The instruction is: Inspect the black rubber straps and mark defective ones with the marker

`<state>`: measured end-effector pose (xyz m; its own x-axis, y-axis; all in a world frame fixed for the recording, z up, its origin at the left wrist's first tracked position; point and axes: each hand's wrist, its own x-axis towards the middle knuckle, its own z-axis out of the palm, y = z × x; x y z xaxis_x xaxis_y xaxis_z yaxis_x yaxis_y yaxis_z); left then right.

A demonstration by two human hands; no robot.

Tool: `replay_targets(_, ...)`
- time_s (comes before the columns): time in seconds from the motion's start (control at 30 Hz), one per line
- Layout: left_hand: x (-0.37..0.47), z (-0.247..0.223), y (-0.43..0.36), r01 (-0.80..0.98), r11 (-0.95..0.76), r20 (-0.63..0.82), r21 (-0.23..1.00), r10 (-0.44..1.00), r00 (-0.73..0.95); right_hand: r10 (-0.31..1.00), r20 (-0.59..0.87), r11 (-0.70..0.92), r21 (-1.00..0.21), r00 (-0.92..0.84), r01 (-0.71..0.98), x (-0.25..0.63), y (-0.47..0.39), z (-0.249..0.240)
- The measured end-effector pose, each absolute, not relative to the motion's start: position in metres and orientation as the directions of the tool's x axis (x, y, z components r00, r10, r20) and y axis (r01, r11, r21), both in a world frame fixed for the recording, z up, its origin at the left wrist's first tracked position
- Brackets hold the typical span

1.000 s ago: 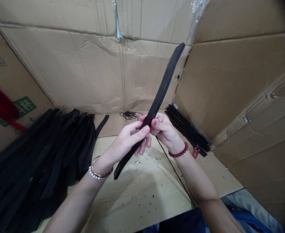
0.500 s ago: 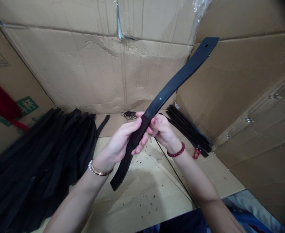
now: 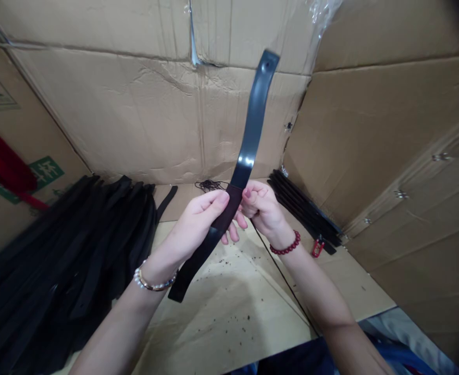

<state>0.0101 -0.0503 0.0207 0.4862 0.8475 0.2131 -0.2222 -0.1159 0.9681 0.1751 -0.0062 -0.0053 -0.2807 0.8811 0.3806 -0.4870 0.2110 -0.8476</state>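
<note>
A long curved black strip [image 3: 254, 120] with a hole near its top end stands tilted in front of me, a dark brown wrapped band around its middle. My left hand [image 3: 201, 219] grips the strip at the wrapped part, thumb on top and fingertips showing beyond its right edge. Pinched at the upper right edge of the wrap is my right hand [image 3: 261, 205]; a thin dark cord [image 3: 278, 268] runs down from it toward the table's front edge. What exactly its fingertips pinch is too small to tell.
Many black strips [image 3: 69, 260] are heaped at the left. More strips [image 3: 303, 208] lie at the right, near a small red tool [image 3: 318, 248]. Tangled cord [image 3: 209, 185] lies at the back. Cardboard walls [image 3: 143, 114] surround the table [image 3: 213, 344], which bears dark crumbs.
The strip has turned more upright, its top end swinging left, and its glossy face now catches light. Both hands still hold on, with only small shifts.
</note>
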Motion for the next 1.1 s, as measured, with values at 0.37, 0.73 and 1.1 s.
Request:
replay_targets(0.37,0.019,0.008,-0.039,-0.265,-0.13,0.225,0.956,0.902,0.37,0.896,0.318,0.159,-0.881,-0.309,-0.445,0.175,-0.001,-0.008)
replay_targets(0.73,0.008,0.014,-0.038,-0.298,-0.012,0.182,0.954,0.815,0.549,0.824,0.332,0.107,-0.887,-0.459,-0.449,0.177,0.001,-0.011)
replay_targets(1.1,0.025,0.008,-0.045,-0.131,-0.295,0.321,0.946,0.908,0.27,0.891,0.369,0.221,-0.861,-0.263,-0.459,0.176,-0.001,-0.005)
